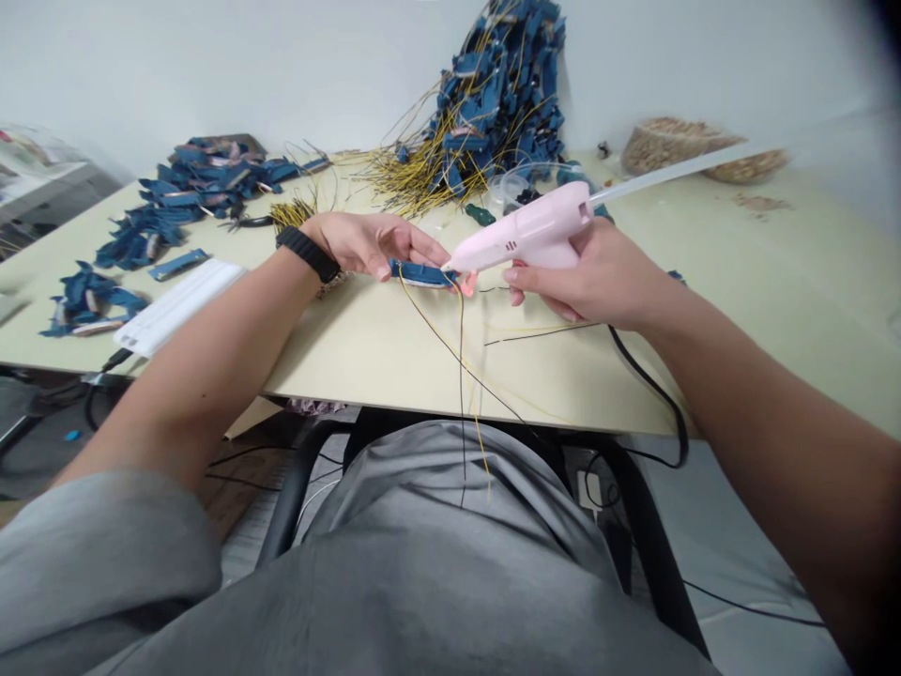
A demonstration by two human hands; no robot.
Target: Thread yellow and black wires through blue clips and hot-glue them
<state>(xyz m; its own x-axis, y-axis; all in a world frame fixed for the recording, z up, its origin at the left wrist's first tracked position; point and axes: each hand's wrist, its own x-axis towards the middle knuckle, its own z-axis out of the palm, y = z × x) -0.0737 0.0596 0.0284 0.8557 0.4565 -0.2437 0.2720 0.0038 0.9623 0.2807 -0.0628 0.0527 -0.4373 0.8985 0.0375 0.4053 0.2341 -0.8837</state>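
My left hand (384,246) holds a small blue part (424,275) with a pale underside, pinched between thumb and fingers above the table. Thin yellow and black wires (463,343) hang from it over the table's front edge. In my right hand (587,277) is a pink hot glue gun (517,230), gripped by its handle. Its nozzle points left and meets or nearly touches the blue part's right end; I cannot tell which. A long whitish glue stick (668,172) sticks out of the gun's back. A black cord (654,380) runs down from the handle.
A tall heap of blue parts with yellow wires (493,103) rises against the wall. More blue parts (204,183) lie at the left, near black-handled pliers (250,222) and a white box (179,305). A bag of small tan pieces (676,145) sits at the back right of the table (767,282).
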